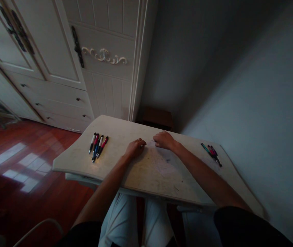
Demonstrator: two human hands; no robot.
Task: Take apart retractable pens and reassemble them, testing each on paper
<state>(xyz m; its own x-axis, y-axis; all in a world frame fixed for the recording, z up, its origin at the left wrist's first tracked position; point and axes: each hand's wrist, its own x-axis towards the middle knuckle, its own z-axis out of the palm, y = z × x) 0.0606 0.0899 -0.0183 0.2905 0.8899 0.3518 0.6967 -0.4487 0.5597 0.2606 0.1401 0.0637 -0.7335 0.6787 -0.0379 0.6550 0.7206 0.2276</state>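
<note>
My left hand (135,149) rests on the white table (120,128) near its middle, fingers curled together. A small pale spot shows at its fingertips, too small to name. Just to the right, my right hand (165,140) is closed, with a thin dark tip sticking out at its fingers towards the left hand. A gap separates the two hands. Below them, faint marks (165,164) show on the tabletop. Several click pens (97,147), white, red and blue with black, lie side by side left of my left hand.
More pens (211,155), one of them teal, lie at the table's right end. A white wardrobe (105,31) stands behind on the left, and a grey-blue wall (264,113) runs along the right. A brown box-like thing (158,117) sits low behind the table.
</note>
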